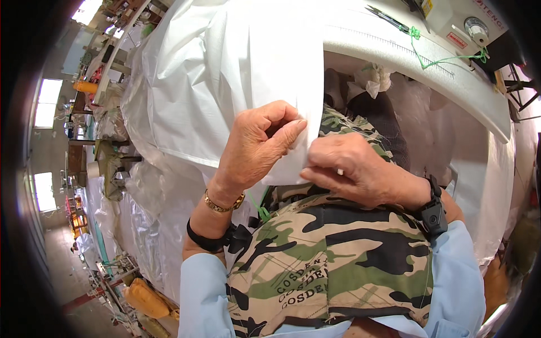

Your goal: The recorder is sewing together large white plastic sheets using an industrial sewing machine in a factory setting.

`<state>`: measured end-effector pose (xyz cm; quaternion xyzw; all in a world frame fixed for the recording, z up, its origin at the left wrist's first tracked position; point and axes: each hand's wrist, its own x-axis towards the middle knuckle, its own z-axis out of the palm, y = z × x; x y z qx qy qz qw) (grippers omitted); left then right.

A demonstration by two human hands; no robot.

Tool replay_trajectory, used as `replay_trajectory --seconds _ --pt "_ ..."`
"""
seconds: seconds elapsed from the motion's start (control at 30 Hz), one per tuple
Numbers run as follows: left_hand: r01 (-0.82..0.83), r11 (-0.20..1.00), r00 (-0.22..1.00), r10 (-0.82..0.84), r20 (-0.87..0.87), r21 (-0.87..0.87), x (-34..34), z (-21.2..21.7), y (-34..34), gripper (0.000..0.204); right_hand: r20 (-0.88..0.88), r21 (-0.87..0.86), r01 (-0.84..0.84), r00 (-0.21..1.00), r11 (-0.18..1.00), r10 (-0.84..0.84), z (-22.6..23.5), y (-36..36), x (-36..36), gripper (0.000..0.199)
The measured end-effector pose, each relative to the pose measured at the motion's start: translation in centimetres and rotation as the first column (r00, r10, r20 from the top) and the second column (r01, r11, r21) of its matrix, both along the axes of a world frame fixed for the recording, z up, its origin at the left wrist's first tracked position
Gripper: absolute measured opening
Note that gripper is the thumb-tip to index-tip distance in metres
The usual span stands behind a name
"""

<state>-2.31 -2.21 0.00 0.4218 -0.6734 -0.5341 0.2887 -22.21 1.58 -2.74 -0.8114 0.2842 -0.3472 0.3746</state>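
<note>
White cloth: draped, creased.
Worker's L hand: pinching cloth nr. R edge.
R hand: pinching cloth's lower corner.
Green thread: R of cloth.

Dark snips and green cord lie on the white tabletop. Bright windows and an orange bundle show at left.

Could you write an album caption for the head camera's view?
Left hand and right hand pinch white fabric near its edge, above a camouflage apron.
</note>
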Motion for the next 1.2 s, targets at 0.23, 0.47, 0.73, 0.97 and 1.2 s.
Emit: replay_trajectory --seconds 0.23,0.47,0.73,0.97,1.2 --pt "-0.021 0.999 0.999 0.021 0.026 -0.029 0.9 -1.3 0.3 0.017 -0.028 -0.199 -0.034 0.999 0.979 0.029 -1.3 0.1 2.7 0.020" --pt "-0.082 0.997 0.994 0.083 0.070 -0.011 2.8 -1.3 0.2 0.013 -0.178 -0.510 -0.156 0.981 0.846 0.073 -2.4 -0.7 4.4 0.022" --pt "-0.181 0.880 0.914 0.316 0.256 -0.440 7.2 5.7 -3.7 0.008 0.303 0.138 0.570 0.754 0.810 -0.583 -8.2 -7.6 6.2 0.059" --pt "0.090 0.806 0.913 0.168 0.372 -0.585 4.0 14.9 -6.3 0.016 0.376 0.108 -0.081 0.926 0.991 0.035 1.4 -18.7 16.0 0.079" --pt "0.608 0.648 0.596 0.010 0.803 -0.460 3.8 6.2 -3.5 0.014 0.332 0.154 -0.197 0.933 0.968 0.137 -5.2 -13.6 10.2 0.041"
